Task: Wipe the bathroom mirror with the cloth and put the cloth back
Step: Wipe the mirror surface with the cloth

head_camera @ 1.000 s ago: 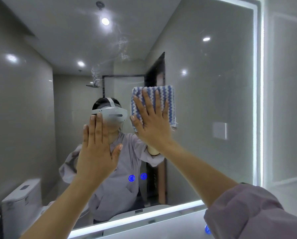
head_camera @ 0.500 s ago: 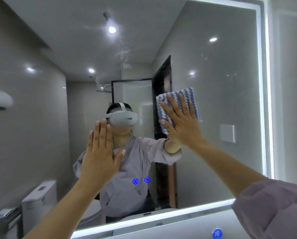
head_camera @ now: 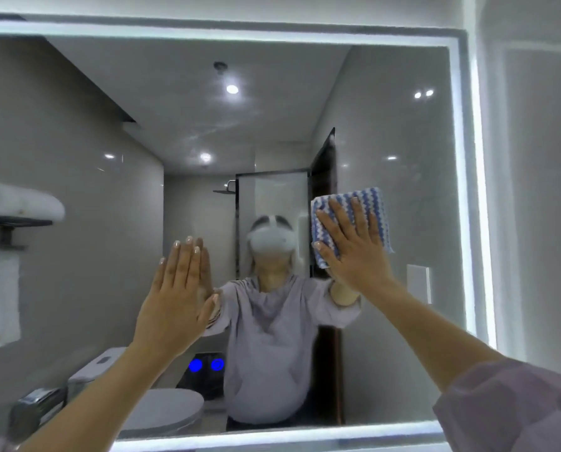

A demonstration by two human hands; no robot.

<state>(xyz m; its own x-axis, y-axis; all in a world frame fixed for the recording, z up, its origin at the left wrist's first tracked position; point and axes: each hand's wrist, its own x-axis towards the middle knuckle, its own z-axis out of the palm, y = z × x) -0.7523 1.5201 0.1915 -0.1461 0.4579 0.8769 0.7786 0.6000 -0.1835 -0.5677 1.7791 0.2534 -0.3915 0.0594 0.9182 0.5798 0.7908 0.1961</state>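
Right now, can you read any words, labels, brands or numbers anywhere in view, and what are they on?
None can be read.
Two blue lit icons low on the mirror: round glowing marks, too blurred to make out any symbol.
Cloth under the right hand: blue and white stripes only, no label showing.
White plate reflected on the wall: blank as far as I can tell.
Left hand: bare, flat toward the glass.

No legible text, seemingly.

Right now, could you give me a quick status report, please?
Right hand flat, pressing cloth on mirror. Left hand open, empty, fingers raised. Nothing in the way.
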